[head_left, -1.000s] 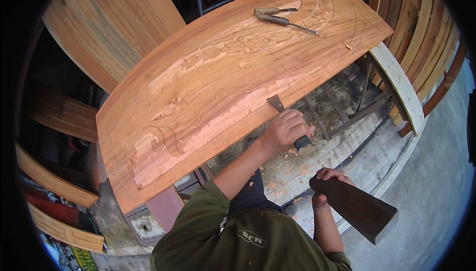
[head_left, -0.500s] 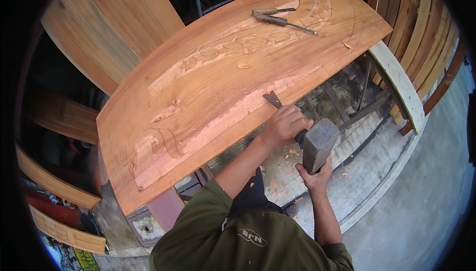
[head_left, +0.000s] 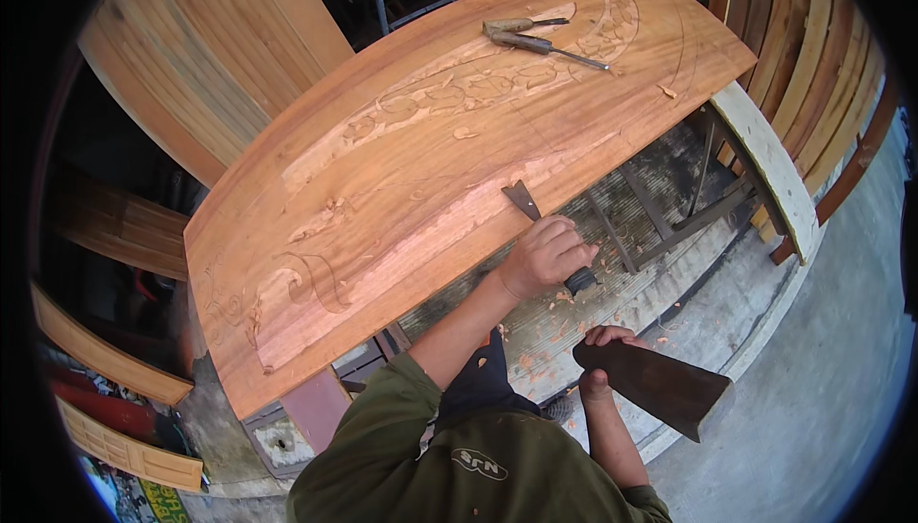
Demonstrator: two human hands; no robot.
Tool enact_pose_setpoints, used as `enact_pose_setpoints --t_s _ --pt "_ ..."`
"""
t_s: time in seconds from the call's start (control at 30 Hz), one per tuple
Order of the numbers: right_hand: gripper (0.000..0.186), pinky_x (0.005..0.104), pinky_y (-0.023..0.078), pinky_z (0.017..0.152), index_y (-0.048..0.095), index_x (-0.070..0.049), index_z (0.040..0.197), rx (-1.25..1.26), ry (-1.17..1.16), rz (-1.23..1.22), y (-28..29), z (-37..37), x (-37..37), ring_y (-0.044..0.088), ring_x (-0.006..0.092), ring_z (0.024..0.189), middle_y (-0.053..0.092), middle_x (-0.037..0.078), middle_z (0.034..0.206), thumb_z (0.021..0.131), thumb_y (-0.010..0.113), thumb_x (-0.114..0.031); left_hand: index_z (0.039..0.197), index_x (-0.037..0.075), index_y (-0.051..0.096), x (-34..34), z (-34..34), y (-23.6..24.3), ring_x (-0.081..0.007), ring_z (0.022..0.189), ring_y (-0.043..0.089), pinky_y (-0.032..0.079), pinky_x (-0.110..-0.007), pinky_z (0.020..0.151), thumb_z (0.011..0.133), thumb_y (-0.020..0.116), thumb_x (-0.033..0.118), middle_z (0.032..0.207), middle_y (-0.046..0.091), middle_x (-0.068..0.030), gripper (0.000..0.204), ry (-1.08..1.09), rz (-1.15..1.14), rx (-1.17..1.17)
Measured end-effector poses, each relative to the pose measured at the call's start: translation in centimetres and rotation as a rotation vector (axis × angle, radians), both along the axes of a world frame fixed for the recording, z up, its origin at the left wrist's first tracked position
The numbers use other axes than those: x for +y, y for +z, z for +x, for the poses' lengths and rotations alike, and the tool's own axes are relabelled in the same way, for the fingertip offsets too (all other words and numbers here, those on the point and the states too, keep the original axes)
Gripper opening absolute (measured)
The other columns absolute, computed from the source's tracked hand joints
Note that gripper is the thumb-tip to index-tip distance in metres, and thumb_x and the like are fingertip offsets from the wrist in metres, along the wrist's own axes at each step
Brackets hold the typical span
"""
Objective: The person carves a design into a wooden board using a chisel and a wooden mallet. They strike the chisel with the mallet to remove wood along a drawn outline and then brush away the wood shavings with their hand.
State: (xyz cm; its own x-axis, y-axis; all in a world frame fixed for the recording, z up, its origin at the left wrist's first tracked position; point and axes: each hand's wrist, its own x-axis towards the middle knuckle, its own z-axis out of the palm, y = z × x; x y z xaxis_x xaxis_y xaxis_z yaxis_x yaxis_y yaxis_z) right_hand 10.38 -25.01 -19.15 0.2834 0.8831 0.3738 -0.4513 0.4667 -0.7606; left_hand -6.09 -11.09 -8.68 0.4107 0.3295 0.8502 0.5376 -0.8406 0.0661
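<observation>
My left hand (head_left: 547, 253) is closed around the handle of a wide, flared chisel (head_left: 522, 198). Its blade rests at the pale, cut strip along the near side of a large wooden panel (head_left: 382, 200), and the handle's dark end sticks out below my fist. Lower right, apart from the chisel, my right hand (head_left: 597, 387) grips a dark, block-shaped mallet (head_left: 665, 386), which points away to the right. Scrolls and leaf shapes are carved or pencilled on the panel, with wood chips scattered on it.
Two more chisels (head_left: 545, 43) lie on the panel's far right. The panel rests over a metal frame (head_left: 703, 212) with a pale curved edge (head_left: 765, 164). Wooden slats (head_left: 813, 74) stand at right, boards (head_left: 206, 54) at far left. Shavings litter the ground below.
The mallet has swung from beside the chisel's handle end down and to the right, turning side-on. My left hand and the chisel have shifted only slightly.
</observation>
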Motion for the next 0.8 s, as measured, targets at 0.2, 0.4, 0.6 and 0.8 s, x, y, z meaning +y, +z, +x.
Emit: enact_pose_setpoints --t_s 0.2,0.4,0.6,0.8 --pt "0.081 0.0378 0.055 0.083 0.056 0.001 0.130 -0.624 -0.065 -0.271 0.2 2.0 2.6 0.069 0.0220 0.091 0.073 0.014 0.102 0.071 0.101 -0.031 0.085 0.006 0.065 0.3 -1.0 1.8 -0.0271 0.093 0.069 0.058 -0.043 0.097 0.085 0.085 0.013 0.086 0.065 -0.0057 0.021 0.014 -0.159 0.166" --pt "0.083 0.0366 0.054 0.078 0.051 -0.008 0.126 -0.150 -0.024 -0.162 3.5 5.1 -1.3 0.062 0.0205 0.083 0.062 0.008 0.099 0.076 0.095 -0.057 0.089 0.007 0.067 0.8 -3.3 3.0 -0.0285 0.087 0.065 0.054 -0.039 0.080 0.086 0.082 0.017 0.086 0.061 -0.0084 0.019 -0.124 -0.370 0.393" --pt "0.090 0.0440 0.058 0.080 0.046 -0.006 0.129 -0.377 -0.109 -0.115 -0.2 0.0 3.4 0.067 0.0295 0.086 0.063 0.015 0.114 0.076 0.096 -0.058 0.082 0.010 0.063 2.7 -1.5 2.4 -0.0248 0.075 0.060 0.048 -0.039 0.067 0.087 0.081 0.015 0.077 0.053 -0.0035 0.020 -0.218 -0.177 0.206" --pt "0.085 0.0366 0.053 0.078 0.048 -0.012 0.130 -0.283 -0.032 -0.071 -0.4 3.1 -0.5 0.060 0.0200 0.082 0.059 0.006 0.099 0.075 0.096 -0.057 0.079 0.010 0.063 2.2 -2.9 1.7 -0.0229 0.072 0.060 0.049 -0.035 0.066 0.087 0.083 0.017 0.072 0.051 -0.0028 0.023 -0.188 -0.165 0.243"
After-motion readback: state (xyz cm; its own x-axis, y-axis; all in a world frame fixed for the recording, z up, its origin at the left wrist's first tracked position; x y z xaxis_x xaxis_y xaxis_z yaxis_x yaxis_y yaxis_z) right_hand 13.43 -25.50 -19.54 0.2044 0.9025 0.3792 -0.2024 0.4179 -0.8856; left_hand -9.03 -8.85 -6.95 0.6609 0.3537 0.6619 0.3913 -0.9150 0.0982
